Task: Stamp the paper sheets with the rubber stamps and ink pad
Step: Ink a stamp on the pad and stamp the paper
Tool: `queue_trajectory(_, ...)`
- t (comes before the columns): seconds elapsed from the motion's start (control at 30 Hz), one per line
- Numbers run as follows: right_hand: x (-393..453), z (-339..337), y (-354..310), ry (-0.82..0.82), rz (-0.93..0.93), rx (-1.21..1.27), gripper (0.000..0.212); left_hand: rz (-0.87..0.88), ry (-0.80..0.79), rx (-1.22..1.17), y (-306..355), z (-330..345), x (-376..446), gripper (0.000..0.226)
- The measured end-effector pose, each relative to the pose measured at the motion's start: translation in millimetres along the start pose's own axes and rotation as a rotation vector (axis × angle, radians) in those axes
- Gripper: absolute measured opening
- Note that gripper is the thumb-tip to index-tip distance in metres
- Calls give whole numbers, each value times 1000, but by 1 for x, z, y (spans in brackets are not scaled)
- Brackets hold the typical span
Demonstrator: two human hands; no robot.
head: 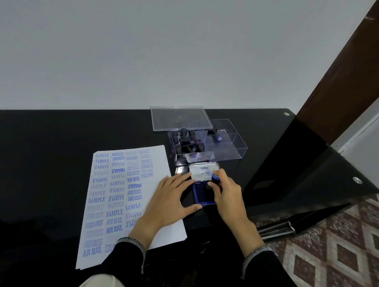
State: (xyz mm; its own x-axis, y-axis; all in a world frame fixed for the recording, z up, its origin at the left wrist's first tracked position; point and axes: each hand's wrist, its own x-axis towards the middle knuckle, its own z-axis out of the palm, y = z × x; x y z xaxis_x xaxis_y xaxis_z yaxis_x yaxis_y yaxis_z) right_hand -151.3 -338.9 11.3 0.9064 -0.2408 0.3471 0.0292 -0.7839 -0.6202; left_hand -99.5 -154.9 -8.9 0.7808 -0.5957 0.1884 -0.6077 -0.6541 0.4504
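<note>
Paper sheets (120, 205) lay in a stack on the black desk (42, 158), left of centre, their near edge close to the person and their far edge reaching toward the boxes. The top sheet was covered in blue stamped words in columns, among them SAMPLE, AMENDED, FAX OUT, FRAGILE, EXPRESS and AIR MAIL. Two dark sleeves with pale patterned cuffs came in from the near edge.

The left hand (171, 199) lay flat over the right margin of the sheets, fingers straight and spread, fingertips touching the left side of the ink pad (201, 193) and the thumb stretched toward the pad's near corner. It held nothing. The pad sat just right of the sheets, its blue inked face open, with its hinged lid (201, 172) standing up behind, showing a white label.

The right hand (225, 192) gripped a stamp (215, 179) by its blue-topped handle, fingers curled round it, over the far part of the pad. Whether the stamp face touched the ink could not be told.

Beyond the pad stood a clear plastic box (227, 143) with dividers, holding several dark-handled stamps (186, 141). A clear lid (178, 119) leaned at its far left side.
</note>
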Motion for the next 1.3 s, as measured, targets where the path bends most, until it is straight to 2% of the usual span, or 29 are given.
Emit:
queue_trajectory(0.1, 2, -2, -3, 3, -25, 15, 22, -2, -25, 17, 1, -1, 0, 75)
queue_trajectory(0.27, 11, -2, -2, -62, -37, 31, 36, -3, -34, 15, 1, 0, 0, 74)
queue_trajectory(0.33, 5, 1, -1, -32, -41, 45, 38, -3, -33, 12, 0, 0, 0, 76)
queue_trajectory(0.47, -10, 11, -1, 107, -56, 57, 24, -5, -33, 3, 0, 1, 0, 79)
queue_trajectory(0.53, -10, 10, -3, 127, -61, 50, 23, -5, -33, 4, -1, 1, 0, 78)
queue_trajectory(0.67, 5, -5, -7, -24, -44, 56, 38, -4, -29, 10, -1, 1, 0, 78)
queue_trajectory(0.8, 27, -19, -10, -222, 59, 3, 35, -5, -37, 11, -2, 1, 1, 77)
queue_trajectory(0.87, 30, -20, -10, -246, 65, -16, 33, -6, -43, 9, -2, 1, 2, 76)
queue_trajectory(1.13, -5, 3, -2, 54, -76, 84, 36, -4, -31, 4, -1, 1, 0, 76)
queue_trajectory(1.2, -7, 5, -1, 76, -92, 65, 32, -4, -27, 5, -1, 1, 0, 75)
queue_trajectory(1.3, 0, -1, -2, 12, -77, 82, 36, -5, -24, 4, -1, 1, 0, 74)
